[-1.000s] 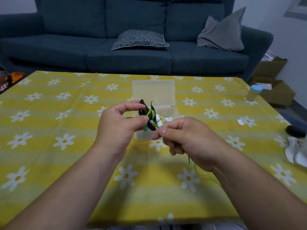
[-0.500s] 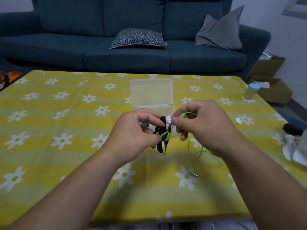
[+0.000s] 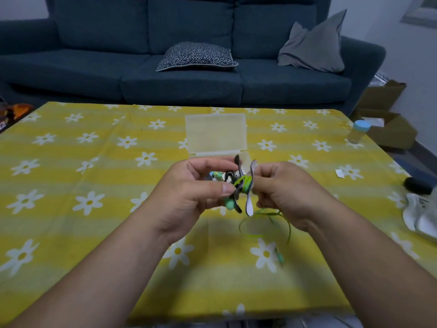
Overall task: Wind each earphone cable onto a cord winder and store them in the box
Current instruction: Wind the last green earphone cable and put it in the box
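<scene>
Currently mid-wind: left hand (image 3: 196, 188) grips the black cord winder (image 3: 249, 205) at frame centre, just in front of the open clear box (image 3: 215, 133). Right hand (image 3: 283, 188) pinches the green earphone cable (image 3: 244, 182) right beside the winder's waist, with a few turns on and a slack loop plus plug (image 3: 280, 256) trailing toward the yellow tablecloth (image 3: 71, 185) at lower right. To do this well I'd hold the winder steady, feed with light even tension, lay turns side by side between the flaps, watch the loop for snags, and tuck in the earbud (image 3: 230, 204) dangling below the left thumb.
</scene>
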`<state>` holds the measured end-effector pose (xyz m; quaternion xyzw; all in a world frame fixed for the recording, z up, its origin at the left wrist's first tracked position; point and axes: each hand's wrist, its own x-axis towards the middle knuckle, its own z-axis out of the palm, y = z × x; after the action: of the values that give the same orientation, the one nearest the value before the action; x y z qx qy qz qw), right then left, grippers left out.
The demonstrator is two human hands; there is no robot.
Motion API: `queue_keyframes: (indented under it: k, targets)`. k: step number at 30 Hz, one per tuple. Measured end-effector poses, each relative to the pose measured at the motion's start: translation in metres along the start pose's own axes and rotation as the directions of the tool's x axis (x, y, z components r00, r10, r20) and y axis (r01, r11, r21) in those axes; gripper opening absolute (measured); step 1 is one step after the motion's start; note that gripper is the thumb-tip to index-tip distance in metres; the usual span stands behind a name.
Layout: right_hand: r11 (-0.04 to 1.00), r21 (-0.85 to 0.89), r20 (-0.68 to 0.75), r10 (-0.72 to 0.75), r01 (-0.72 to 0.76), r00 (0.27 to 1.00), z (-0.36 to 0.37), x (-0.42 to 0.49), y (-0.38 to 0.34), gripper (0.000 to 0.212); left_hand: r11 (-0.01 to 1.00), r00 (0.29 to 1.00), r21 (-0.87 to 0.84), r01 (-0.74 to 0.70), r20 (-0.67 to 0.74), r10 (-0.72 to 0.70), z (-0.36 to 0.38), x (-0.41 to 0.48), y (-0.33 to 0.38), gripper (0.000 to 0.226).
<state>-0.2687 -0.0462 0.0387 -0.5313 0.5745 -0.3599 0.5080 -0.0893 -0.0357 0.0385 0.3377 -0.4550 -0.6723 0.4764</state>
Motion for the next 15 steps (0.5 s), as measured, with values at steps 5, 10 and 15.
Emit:
queue_keyframes:
  k: [5, 10, 15]
  targets:
    - [0.994, -0.092, 0.139, 0.066, -0.053, 0.988, 0.023, -0.006, 0.005, 0.034, 0.994, 0.981, -0.063, -0.086, -0.177, 0.074, -0.003, 0.004, -0.002, 0.027]
    - [0.998, -0.062, 0.236, 0.036, -0.022, 0.971, 0.025, -0.011, 0.002, 0.031, 0.988, 0.937, 0.019, -0.151, -0.317, 0.149, -0.009, 0.007, 0.0, 0.029]
    - [0.991, -0.127, 0.255, -0.005, 0.038, 0.967, 0.017, -0.015, -0.005, 0.022, 0.968, 0.9, 0.191, -0.164, -0.372, 0.226, -0.013, 0.008, 0.001, 0.023]
